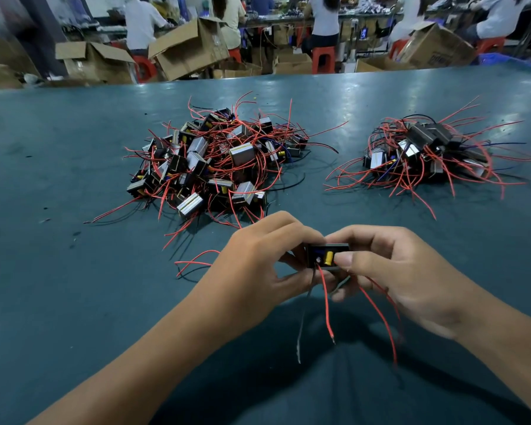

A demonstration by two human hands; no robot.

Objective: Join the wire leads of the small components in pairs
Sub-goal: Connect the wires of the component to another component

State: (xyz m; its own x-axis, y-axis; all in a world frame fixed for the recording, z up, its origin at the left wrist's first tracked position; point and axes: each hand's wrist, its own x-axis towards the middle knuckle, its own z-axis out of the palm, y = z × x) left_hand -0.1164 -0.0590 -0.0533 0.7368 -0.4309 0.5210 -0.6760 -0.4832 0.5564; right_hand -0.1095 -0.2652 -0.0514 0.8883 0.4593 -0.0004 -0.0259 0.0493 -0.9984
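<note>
A small black component (327,255) is lying sideways between both hands, its red wire leads (326,302) hanging down. The left hand (252,268) and right hand (393,271) are pinching its ends, just above the green table (74,271), near two piles of components (215,161).

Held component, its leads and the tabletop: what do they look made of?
Held component: apparently matte black plastic housing; a glossy yellow cylindrical part shows in its open face. Red lead: looks like flexible plastic insulation, smooth; the pale bare tip suggests stripped metal. Tabletop: teal sheet, likely rubber or vinyl, semi-gloss given the light reflections.
</note>
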